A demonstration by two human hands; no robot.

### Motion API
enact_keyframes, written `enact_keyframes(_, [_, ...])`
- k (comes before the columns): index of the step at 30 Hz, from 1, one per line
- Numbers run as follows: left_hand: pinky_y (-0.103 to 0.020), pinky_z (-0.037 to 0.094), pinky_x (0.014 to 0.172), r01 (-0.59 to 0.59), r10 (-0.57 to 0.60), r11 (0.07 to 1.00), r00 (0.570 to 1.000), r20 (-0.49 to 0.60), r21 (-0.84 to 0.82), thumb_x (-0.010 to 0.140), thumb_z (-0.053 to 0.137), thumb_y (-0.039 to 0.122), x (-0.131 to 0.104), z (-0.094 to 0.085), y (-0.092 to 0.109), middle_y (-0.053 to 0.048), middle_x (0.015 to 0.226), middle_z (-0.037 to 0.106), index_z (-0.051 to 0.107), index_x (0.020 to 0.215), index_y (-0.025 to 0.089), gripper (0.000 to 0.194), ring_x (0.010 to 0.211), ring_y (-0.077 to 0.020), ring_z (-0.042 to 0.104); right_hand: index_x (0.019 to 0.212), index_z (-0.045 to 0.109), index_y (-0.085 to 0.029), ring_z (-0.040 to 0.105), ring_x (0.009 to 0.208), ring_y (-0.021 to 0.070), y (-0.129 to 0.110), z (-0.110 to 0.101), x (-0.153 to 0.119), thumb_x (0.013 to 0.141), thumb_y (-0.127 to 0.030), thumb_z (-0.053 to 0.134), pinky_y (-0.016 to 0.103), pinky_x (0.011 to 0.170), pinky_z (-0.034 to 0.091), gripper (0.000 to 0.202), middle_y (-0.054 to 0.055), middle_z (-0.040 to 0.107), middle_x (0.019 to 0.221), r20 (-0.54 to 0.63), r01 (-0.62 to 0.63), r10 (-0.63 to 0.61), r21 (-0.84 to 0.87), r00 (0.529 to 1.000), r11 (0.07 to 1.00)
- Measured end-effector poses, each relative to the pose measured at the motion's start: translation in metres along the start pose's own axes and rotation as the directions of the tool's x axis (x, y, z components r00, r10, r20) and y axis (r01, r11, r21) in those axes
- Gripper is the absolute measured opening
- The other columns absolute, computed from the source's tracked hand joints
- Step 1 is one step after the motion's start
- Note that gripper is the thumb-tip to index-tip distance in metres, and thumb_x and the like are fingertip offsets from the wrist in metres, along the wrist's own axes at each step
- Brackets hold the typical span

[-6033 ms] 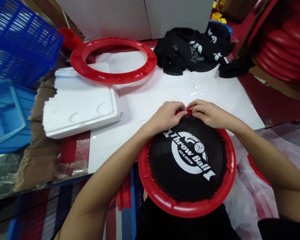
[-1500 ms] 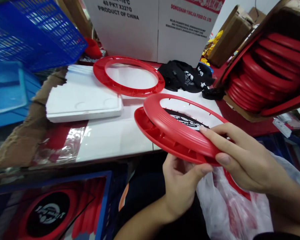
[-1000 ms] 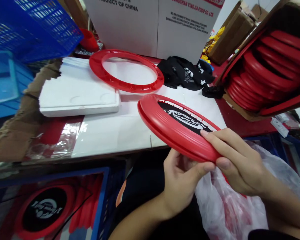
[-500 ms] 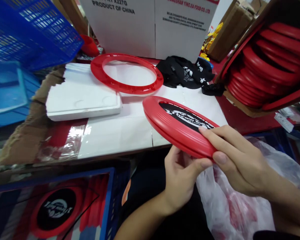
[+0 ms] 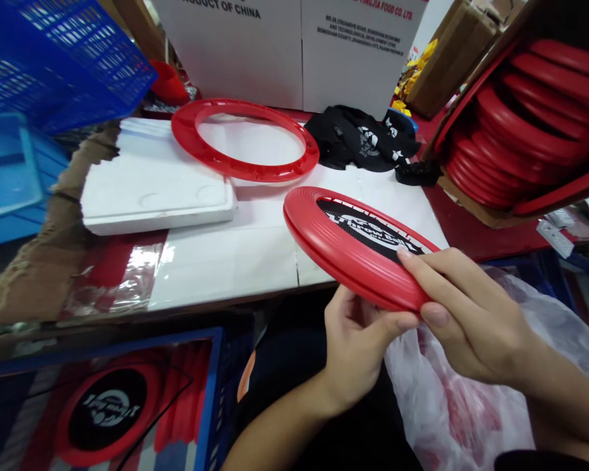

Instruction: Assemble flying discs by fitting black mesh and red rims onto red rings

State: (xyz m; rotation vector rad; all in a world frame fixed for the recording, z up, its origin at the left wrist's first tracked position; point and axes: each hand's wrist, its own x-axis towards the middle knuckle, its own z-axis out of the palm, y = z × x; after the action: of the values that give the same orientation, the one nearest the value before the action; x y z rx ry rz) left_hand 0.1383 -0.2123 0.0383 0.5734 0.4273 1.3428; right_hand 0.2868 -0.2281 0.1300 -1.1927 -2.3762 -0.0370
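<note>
A red disc [image 5: 343, 261] with a black mesh centre and white lettering is held tilted above the near edge of the white work surface. My left hand [image 5: 356, 347] grips its lower rim from beneath, thumb at the near edge. On the right side, my right hand [image 5: 476, 314] pinches the rim, its fingertips over the mesh. Behind the disc lies a flat red ring [image 5: 189, 134], partly resting on a white foam block [image 5: 152, 193]. Black printed fabric [image 5: 358, 140] is bunched to the ring's right.
A carton [image 5: 520, 212] of stacked red rings stands at the right. Blue baskets [image 5: 93, 59] are at the upper left, and a white box [image 5: 255, 59] is behind. Below left, a blue-rimmed crate [image 5: 213, 386] holds a finished-looking disc [image 5: 105, 409]. Clear plastic [image 5: 442, 405] hangs lower right.
The held disc has shifted slightly right and its mesh face shows a little more. Both hands keep their hold. The surroundings sit slightly further left and higher in the view.
</note>
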Motion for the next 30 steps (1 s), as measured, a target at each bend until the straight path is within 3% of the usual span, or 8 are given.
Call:
enact_keyframes(5, [-0.033,0.065,0.091,-0.014,0.014,1.0,1.0,-0.005,-0.013,0.074,0.102,0.031,0.001,-0.001,-0.002,-0.004,0.1,0.083,0.079,0.104,0.02,0.039,0.092,-0.0202,0.078,0.166,0.043,-0.008,0.068,0.11,0.0322,0.002,0.002,-0.001,0.104,-0.019,0.054,0.051,0.094,0.062,0.064,0.021,0.069,0.128,-0.018,0.01,-0.01,-0.016,1.0,1.0])
enact_keyframes(12, [-0.036,0.065,0.095,-0.014,0.014,0.998,1.0,0.012,-0.053,0.073,0.102,0.03,0.003,-0.001,-0.001,-0.004,0.098,0.082,0.08,0.097,0.02,0.034,0.096,-0.0218,0.078,0.17,0.04,-0.014,0.067,0.116,0.0316,0.001,0.005,-0.001,0.105,-0.018,0.051,0.051,0.098,0.061,0.066,0.019,0.067,0.133,-0.007,-0.026,0.026,0.027,1.0,0.999])
enact_keyframes(22, [-0.038,0.064,0.096,0.015,-0.015,0.998,1.0,0.0,-0.053,0.064,0.107,0.032,0.003,0.002,0.003,-0.004,0.099,0.083,0.08,0.099,0.02,0.046,0.097,-0.0239,0.079,0.169,0.042,-0.017,0.068,0.112,0.0308,-0.008,0.003,-0.003,0.103,-0.019,0.048,0.051,0.096,0.062,0.067,0.017,0.068,0.132,-0.032,-0.076,0.075,-0.03,0.997,0.997])
enact_keyframes(30, [-0.037,0.063,0.097,0.011,-0.011,0.998,1.0,0.007,-0.067,0.065,0.106,0.03,0.002,0.002,0.004,-0.003,0.095,0.082,0.079,0.096,0.019,0.042,0.097,-0.0234,0.078,0.167,0.042,-0.008,0.066,0.108,0.0313,-0.013,0.0,-0.003,0.099,-0.014,0.05,0.052,0.091,0.062,0.068,0.021,0.067,0.129,-0.019,-0.016,0.014,-0.085,1.0,0.996])
